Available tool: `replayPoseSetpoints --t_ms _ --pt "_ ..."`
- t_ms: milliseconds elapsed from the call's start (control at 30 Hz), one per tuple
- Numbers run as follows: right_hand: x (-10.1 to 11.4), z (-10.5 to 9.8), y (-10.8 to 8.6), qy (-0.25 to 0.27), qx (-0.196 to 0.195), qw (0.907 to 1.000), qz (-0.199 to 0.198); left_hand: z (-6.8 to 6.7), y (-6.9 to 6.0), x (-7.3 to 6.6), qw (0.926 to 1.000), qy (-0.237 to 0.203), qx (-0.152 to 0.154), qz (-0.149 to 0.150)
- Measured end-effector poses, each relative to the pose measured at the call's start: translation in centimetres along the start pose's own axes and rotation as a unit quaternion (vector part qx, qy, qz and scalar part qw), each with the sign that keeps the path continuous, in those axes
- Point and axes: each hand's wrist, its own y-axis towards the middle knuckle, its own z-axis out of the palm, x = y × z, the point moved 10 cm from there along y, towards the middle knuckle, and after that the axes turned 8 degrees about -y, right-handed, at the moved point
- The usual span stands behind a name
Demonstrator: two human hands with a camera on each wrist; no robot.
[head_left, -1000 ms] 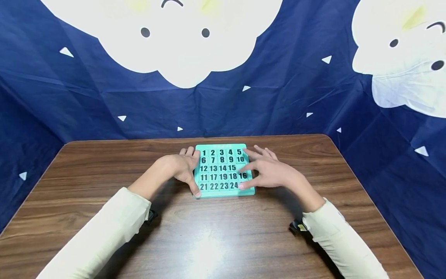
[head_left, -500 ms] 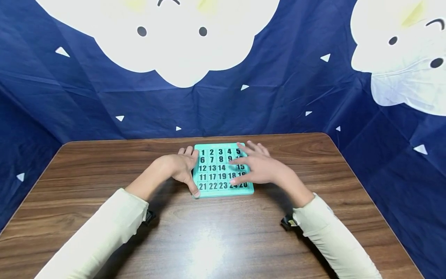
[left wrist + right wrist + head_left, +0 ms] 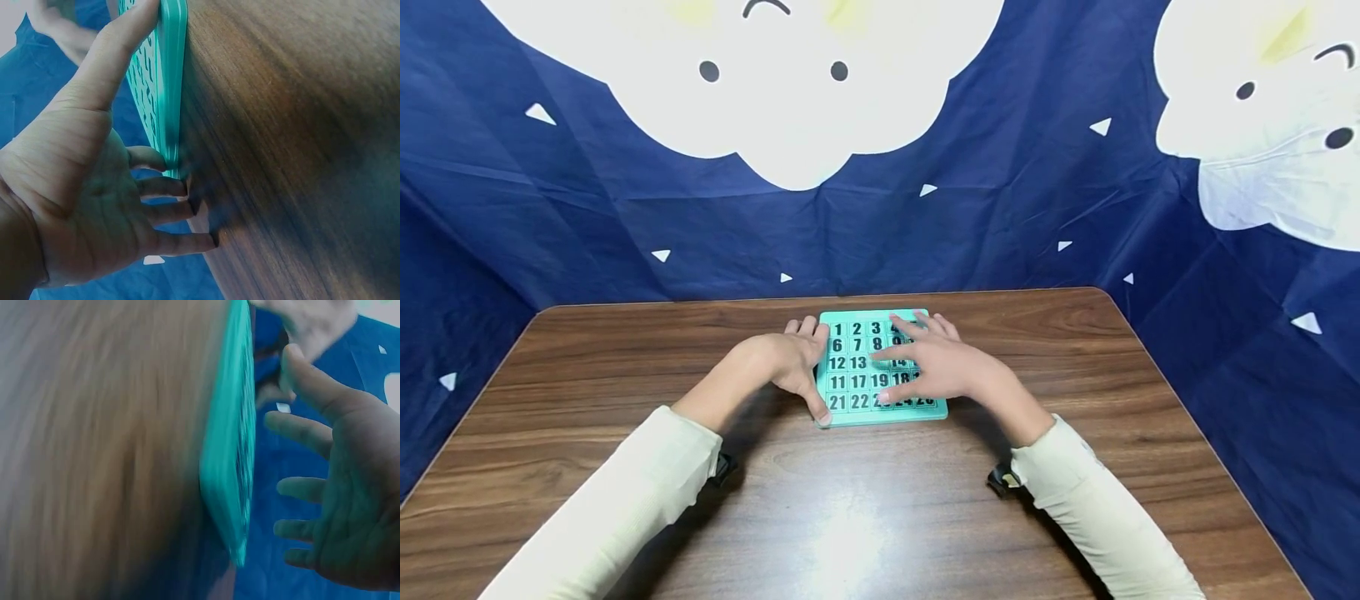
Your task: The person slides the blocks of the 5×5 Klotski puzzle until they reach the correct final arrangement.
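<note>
A turquoise number slide puzzle [image 3: 857,421] lies flat near the table's back edge, its black-numbered tiles facing up. My left hand [image 3: 793,362] braces its left side, thumb at the front-left corner and the other fingers by the far left. In the left wrist view those fingers [image 3: 169,244] are nearly straight, and the thumb lies along the frame [image 3: 172,81]. Over the right part of the tiles is my right hand [image 3: 947,362], fingers spread, the index fingertip at the gap between 13 and 14. It covers several right-hand tiles. In the right wrist view its fingers [image 3: 300,487] look extended.
The brown wooden table [image 3: 760,517] extends in front of and beside the puzzle. A dark blue curtain [image 3: 625,208] with white clouds and triangles hangs behind and at the sides.
My right hand has moved left across the tiles. Tile 15, then tile 14, has shifted one place right, so the gap has travelled left. My left hand stays at the puzzle's left side.
</note>
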Motion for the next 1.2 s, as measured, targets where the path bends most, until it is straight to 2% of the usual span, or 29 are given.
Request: replayPoseSetpoints --t_ms 133,267,333,467,600,733,833,967,1067,1200 --pt "1.2 0.8 1.2 -0.001 0.016 0.9998 -0.008 -0.1 -0.1 0.0 1.0 0.002 0.002 0.001" --pt "0.3 0.6 0.5 -0.016 0.023 0.9995 0.014 0.1 -0.1 -0.2 1.0 -0.001 0.002 0.004" --pt "0.1 0.1 0.3 -0.025 0.013 0.9994 0.019 0.3 -0.1 -0.2 1.0 -0.004 0.004 0.001" --pt "1.7 -0.3 1.2 -0.015 -0.001 0.9998 -0.011 0.3 -0.1 0.1 0.9998 -0.003 0.015 -0.009" --pt "3.3 0.5 2.5 0.002 0.02 0.9992 -0.033 0.2 -0.1 0.2 0.9996 0.009 0.024 -0.012" --pt "2.4 0.8 2.2 -0.013 0.034 0.9993 -0.001 0.0 0.0 0.0 0.9998 0.008 0.018 -0.005" --pt "1.6 0.3 1.4 -0.032 0.022 0.9992 0.011 -0.1 0.0 -0.1 0.9999 0.01 0.008 -0.001" --pt "2.9 0.2 0.8 -0.023 0.02 0.9991 -0.029 -0.1 0.0 -0.1 0.9998 0.018 0.005 0.001" --pt "4.4 0.9 1.0 -0.014 0.042 0.9977 -0.052 0.1 0.1 0.0 0.9998 0.019 0.01 -0.002" --pt "4.6 1.0 2.2 -0.045 0.048 0.9975 -0.024 0.0 0.0 0.2 0.9997 0.015 0.02 -0.007"
